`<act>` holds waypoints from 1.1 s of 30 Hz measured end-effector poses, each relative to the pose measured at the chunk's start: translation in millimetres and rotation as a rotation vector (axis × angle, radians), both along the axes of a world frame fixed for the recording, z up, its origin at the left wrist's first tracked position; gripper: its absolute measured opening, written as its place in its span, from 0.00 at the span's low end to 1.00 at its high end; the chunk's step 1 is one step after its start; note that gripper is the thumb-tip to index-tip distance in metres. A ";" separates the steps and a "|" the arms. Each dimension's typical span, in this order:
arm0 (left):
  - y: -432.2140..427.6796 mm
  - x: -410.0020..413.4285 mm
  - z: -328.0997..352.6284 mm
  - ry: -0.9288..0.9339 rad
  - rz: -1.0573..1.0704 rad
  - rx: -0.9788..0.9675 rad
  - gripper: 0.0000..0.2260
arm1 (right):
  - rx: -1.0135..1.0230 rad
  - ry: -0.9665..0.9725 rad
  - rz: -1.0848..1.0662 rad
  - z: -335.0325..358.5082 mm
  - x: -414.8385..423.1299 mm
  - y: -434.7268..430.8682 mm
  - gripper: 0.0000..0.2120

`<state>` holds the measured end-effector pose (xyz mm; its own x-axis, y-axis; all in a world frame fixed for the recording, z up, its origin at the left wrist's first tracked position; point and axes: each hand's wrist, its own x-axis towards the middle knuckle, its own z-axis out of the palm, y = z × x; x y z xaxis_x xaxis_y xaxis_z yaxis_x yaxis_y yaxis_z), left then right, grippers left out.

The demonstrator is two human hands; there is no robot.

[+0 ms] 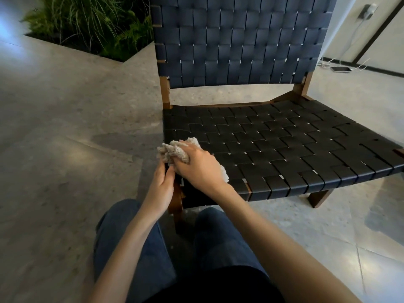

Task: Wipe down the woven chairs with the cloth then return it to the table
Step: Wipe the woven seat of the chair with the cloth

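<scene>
R hand (196, 165) clamped on bunched beige cloth (175, 149), pressing it to front corner of woven chair (284, 145) seat, view left. L hand (161, 184): fingers straight, against seat's side edge just below cloth, gripping nothing. Chair stands on stone floor (65, 127); plants (98, 25) behind; phone (341, 69) w/ cables by wall.

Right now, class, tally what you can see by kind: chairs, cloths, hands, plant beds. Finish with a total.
Chair: 1
Cloth: 1
Hands: 2, left hand and right hand
Plant bed: 1
Total: 5
</scene>
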<state>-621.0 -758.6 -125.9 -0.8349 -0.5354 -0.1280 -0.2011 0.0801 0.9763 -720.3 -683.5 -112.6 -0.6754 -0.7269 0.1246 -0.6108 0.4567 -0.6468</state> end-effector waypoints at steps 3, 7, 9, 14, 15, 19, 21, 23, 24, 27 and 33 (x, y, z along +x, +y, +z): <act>0.0 2.1 -2.5 -0.152 0.037 -0.107 0.23 | 0.044 0.077 -0.012 -5.2 -11.2 28.0 0.20; 3.2 0.3 0.9 -0.276 0.037 -0.211 0.24 | 0.250 0.136 -0.233 -10.0 -52.9 92.6 0.18; 4.5 -0.9 4.3 -0.303 0.032 -0.234 0.25 | 0.298 0.148 -0.329 -8.1 -76.8 126.0 0.17; 5.0 0.3 6.0 -0.315 0.034 -0.256 0.26 | 0.383 0.157 -0.523 -5.9 -108.3 159.8 0.20; 5.1 0.4 5.6 -0.314 0.036 -0.250 0.26 | 0.388 0.154 -0.536 -5.5 -105.8 156.5 0.20; 9.8 -0.1 3.3 -0.262 0.065 -0.219 0.27 | 0.353 0.103 -0.439 6.5 -64.5 127.6 0.19; 10.8 -0.2 1.6 -0.238 0.093 -0.206 0.27 | 0.276 0.075 -0.351 13.7 -29.7 105.6 0.18; 10.8 0.2 -0.2 -0.215 0.104 -0.177 0.26 | 0.182 0.076 -0.247 17.9 3.4 80.7 0.18; 10.8 0.5 -0.8 -0.206 0.108 -0.169 0.26 | 0.141 0.079 -0.201 19.2 15.5 68.6 0.18; 9.4 1.4 -1.6 -0.176 0.116 -0.177 0.25 | 0.050 -0.003 -0.139 20.5 32.0 44.1 0.19; 9.7 3.2 4.6 -0.199 0.086 -0.379 0.23 | 0.061 0.152 -0.122 6.4 22.4 70.6 0.19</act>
